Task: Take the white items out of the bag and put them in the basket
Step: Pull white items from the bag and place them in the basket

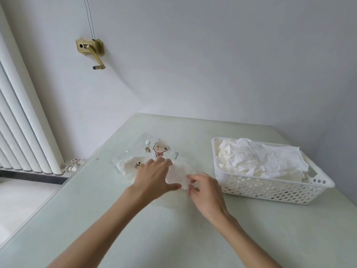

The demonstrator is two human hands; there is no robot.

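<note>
**Bag mouth being worked, basket already part-filled**

On the pale green table, you are working two hands at one clear bag. Your right hand is pinching a white item at the bag's mouth; your left hand is pressing the bag down, fingers spread. Risk: the slippery film is likely to drag along. One basket, just right, is holding several crumpled white items; count unclear.
</note>
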